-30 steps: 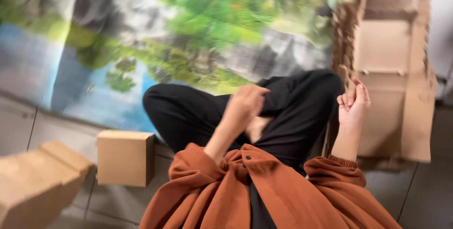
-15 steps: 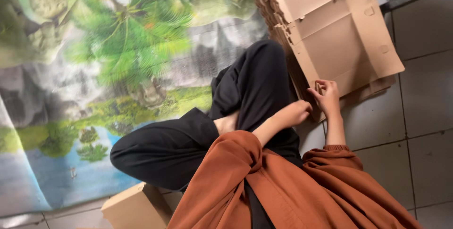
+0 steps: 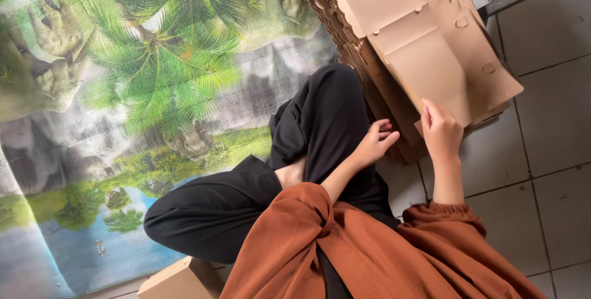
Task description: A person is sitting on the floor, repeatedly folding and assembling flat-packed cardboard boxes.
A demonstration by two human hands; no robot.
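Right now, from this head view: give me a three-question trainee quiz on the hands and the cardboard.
1. True or false: the right hand touches the top flat brown cardboard box blank.
2. Where does the left hand rest?
A. on the folded brown cardboard box at the bottom edge
B. by the black-trousered knee, beside the stack of flat blanks
C. on the grey tiled floor
3. Fill in: the person sits on a printed sheet showing a green ____ tree.

Key: 1 true; the fingers lie on the blank's near edge. 2 B; it holds nothing. 3 palm.
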